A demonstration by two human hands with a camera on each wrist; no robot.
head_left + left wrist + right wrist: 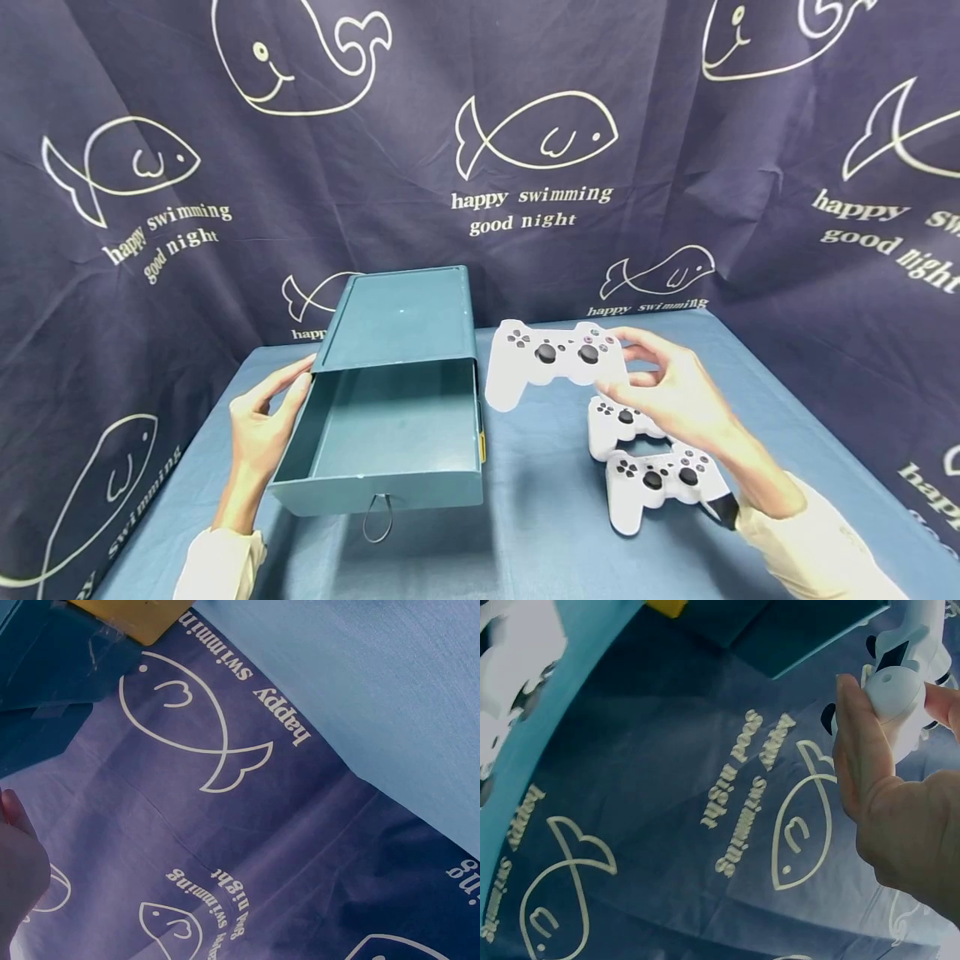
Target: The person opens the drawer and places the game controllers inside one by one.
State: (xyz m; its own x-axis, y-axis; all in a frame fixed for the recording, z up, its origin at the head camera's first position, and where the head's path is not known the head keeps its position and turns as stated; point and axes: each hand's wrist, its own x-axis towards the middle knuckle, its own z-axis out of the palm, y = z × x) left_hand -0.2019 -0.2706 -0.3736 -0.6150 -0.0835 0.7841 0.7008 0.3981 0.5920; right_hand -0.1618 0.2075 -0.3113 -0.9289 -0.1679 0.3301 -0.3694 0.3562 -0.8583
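Note:
A teal box with its drawer pulled out toward me stands left of centre; the drawer is empty, with a wire loop at its front. My left hand grips the box's left edge where drawer and case meet, thumb and forefinger close together; its other fingertips are hidden. On the right, my right hand holds a white game controller by one handle, face toward me, beside the box. The right wrist view shows that controller end-on between thumb and fingers.
Two more white controllers lie on the blue table at right, one in front of the other, below my right forearm. A yellow piece shows at the drawer's right side. Dark blue printed cloth walls the table's back and sides.

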